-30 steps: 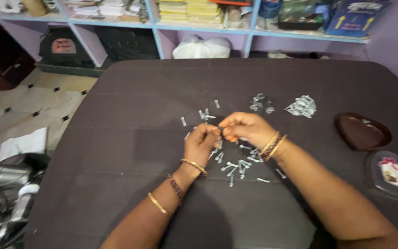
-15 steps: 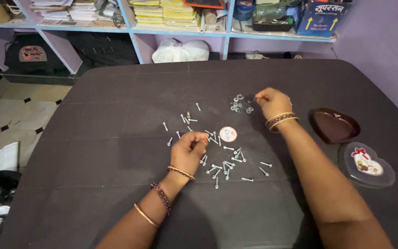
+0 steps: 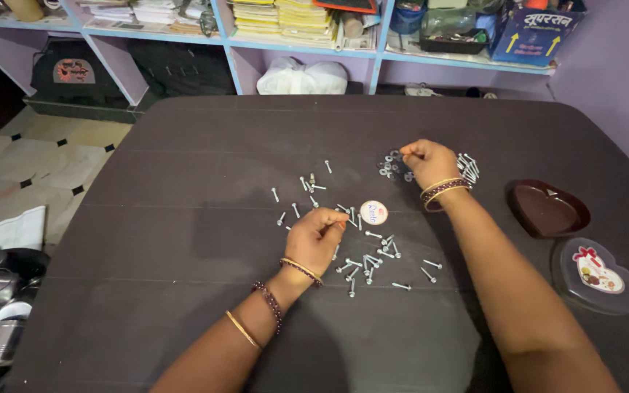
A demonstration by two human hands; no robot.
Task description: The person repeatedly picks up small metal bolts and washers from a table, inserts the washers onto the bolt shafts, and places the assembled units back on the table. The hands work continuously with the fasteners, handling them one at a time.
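The left hand (image 3: 319, 236) is pinched shut over what looks like 1 small silver screw, though the piece itself is too hidden between the fingertips to be sure. Around that pinch, mostly to its right and beyond it, lie the loose silver metal screws (image 3: 367, 260) scattered on the dark brown table (image 3: 183, 182), with a small round white disc (image 3: 373, 212) just beyond the fingertips. The right hand (image 3: 429, 161) reaches out with fingertips closed at the little heap of silver nuts and washers (image 3: 392, 166); whether it has 1 yet I cannot tell. Behind its wrist sits a pile of assembled-looking silver pieces (image 3: 468, 166). Judging by the piles, a fair batch is done, yet about 20 screws remain loose.
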